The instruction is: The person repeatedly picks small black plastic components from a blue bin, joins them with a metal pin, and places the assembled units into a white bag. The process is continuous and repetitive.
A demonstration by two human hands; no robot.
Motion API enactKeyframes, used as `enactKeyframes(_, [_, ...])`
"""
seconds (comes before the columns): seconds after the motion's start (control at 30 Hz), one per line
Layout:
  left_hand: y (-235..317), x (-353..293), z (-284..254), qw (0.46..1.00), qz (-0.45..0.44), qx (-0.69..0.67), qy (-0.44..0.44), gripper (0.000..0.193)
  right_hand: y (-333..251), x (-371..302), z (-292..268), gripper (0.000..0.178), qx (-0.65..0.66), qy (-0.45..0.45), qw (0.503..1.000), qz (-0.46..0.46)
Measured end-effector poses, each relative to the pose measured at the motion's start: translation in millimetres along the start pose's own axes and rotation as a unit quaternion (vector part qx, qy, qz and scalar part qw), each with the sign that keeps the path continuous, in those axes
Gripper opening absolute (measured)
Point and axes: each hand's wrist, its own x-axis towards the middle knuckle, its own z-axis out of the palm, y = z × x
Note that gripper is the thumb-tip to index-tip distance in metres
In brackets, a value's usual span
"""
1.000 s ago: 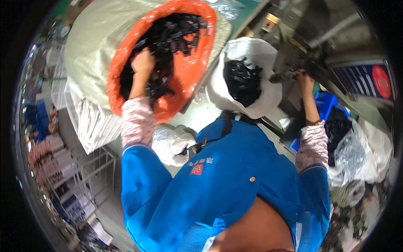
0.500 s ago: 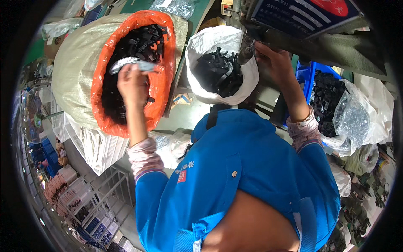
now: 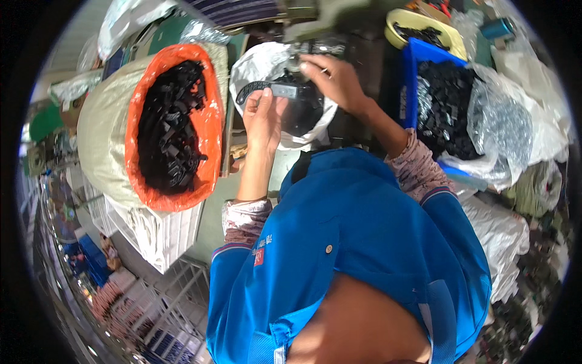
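Observation:
My left hand [image 3: 262, 121] pinches a curved black strap-like piece with a grey rectangular end [image 3: 284, 90], its curved end pointing left. It is held above the white sack [image 3: 241, 65], which has dark parts inside. My right hand [image 3: 334, 82] reaches in from the right, its thumb and forefinger drawn together beside a metal machine part [image 3: 294, 62]. Whatever those fingertips hold, if anything, is too small to make out. To the left stands a large sack with an orange liner [image 3: 134, 139], holding a heap of black plastic pieces [image 3: 173, 130].
On the right, a blue bin [image 3: 410, 91] holds small black parts beside clear plastic bags [image 3: 500, 124]. Behind it sits a yellow basin [image 3: 397, 27] with more black pieces. The dark machine [image 3: 364, 45] stands ahead. White racks [image 3: 173, 297] are at lower left.
My left hand has moved right from above the orange-lined sack to the white sack, carrying the piece. My right hand has come left and nearer the left one. The view has turned.

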Motion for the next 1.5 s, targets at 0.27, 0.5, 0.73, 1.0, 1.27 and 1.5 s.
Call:
enactKeyframes(0.27, [-52, -54, 30, 0.901, -0.117, 0.39, -0.148, 0.019, 13, -99, -64, 0.026, -0.064, 0.076, 0.995, 0.016])
enactKeyframes(0.5, [-66, -58, 98, 0.642, -0.018, 0.634, -0.43, 0.035, -11, -150, -120, 0.031, 0.115, -0.055, 0.979, 0.161])
enactKeyframes(0.73, [-119, -55, 94, 0.872, -0.133, 0.395, -0.256, 0.019, 98, -172, -220, 0.02, -0.438, 0.004, 0.878, 0.192])
enactKeyframes(1.0, [-150, -58, 132, 0.912, -0.151, 0.313, -0.22, 0.018, 109, -163, -202, 0.026, -0.486, -0.028, 0.834, 0.259])
enactKeyframes(1.27, [-168, -60, 146, 0.916, -0.131, 0.293, -0.242, 0.018, 92, -180, -210, 0.027, -0.196, 0.127, 0.949, 0.212])
enactKeyframes(1.5, [-181, -54, 157, 0.84, -0.049, 0.412, -0.35, 0.027, 40, -176, -217, 0.03, 0.181, 0.057, 0.962, 0.197])
